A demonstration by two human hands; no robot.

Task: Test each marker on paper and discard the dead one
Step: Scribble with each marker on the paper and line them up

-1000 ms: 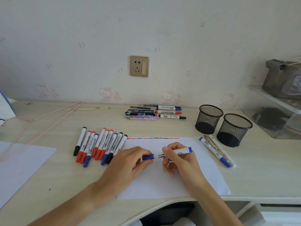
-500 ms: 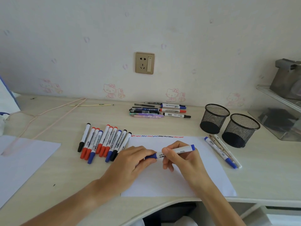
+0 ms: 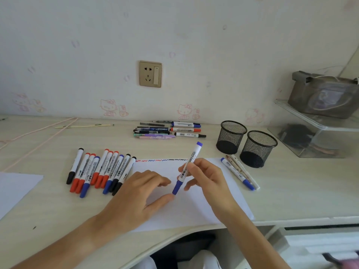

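The right hand [image 3: 206,177] pinches a blue whiteboard marker [image 3: 186,169] at the middle of its white barrel, thumb on the near side and fingers [image 3: 189,167] curled round the far side. The marker stands tilted, its blue tail end up and away beyond the fingers, its blue cap pointing down toward the sheet of paper [image 3: 194,210]. The left hand [image 3: 136,193] holds nothing: its fingers are loosely spread and relaxed over the paper, and the thumb tip lies right at the end of the cap, whether touching or a hair apart cannot be told. The cap sits between the two hands, below the right fingers. Along the paper's far edge, beyond both hands, runs a line of red, blue and black test squiggles [image 3: 161,160]. Left of the left fingers a row of capped markers [image 3: 101,171] lies on the table [image 3: 48,210], red, blue and black. Right of the right hand lie another blue marker [image 3: 236,173] and two pens, just before two black mesh pen cups [image 3: 246,142]. More pens and markers [image 3: 169,131] lie near the wall.
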